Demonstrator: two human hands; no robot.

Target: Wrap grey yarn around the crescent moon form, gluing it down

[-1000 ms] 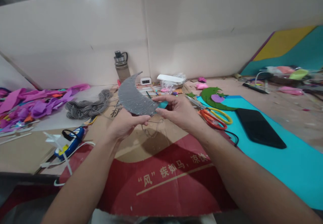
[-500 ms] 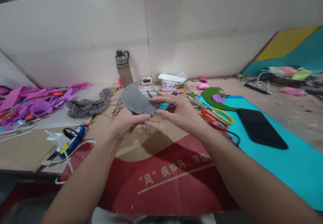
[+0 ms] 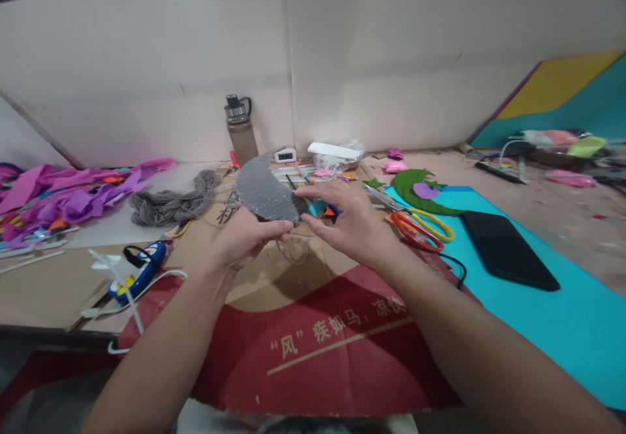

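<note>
A flat crescent [image 3: 267, 189] wrapped in grey yarn is held up over the table. My left hand [image 3: 249, 235] is closed on its lower edge, thumb in front and the other fingers hidden behind. My right hand [image 3: 342, 216] has the crescent's darker right end between index finger and thumb. Whether it also grips a strand of yarn is too small to tell. Thin loose yarn [image 3: 296, 251] hangs beneath the crescent, above the red and brown cardboard [image 3: 342, 369]. Off to the left lies a skein of grey yarn [image 3: 171, 199].
Right of my hands are scissors [image 3: 420, 229], a green crescent [image 3: 411, 193] and a black phone [image 3: 508, 249] on a turquoise sheet [image 3: 552, 336]. A bottle [image 3: 242, 134] stands by the wall. Pink and purple scraps [image 3: 83, 193] and a blue cabled device [image 3: 141, 274] occupy the left.
My right index finger and thumb have shifted slightly at the crescent's right end, showing more of its dark part. My left hand keeps its hold, and the view has moved a little.
</note>
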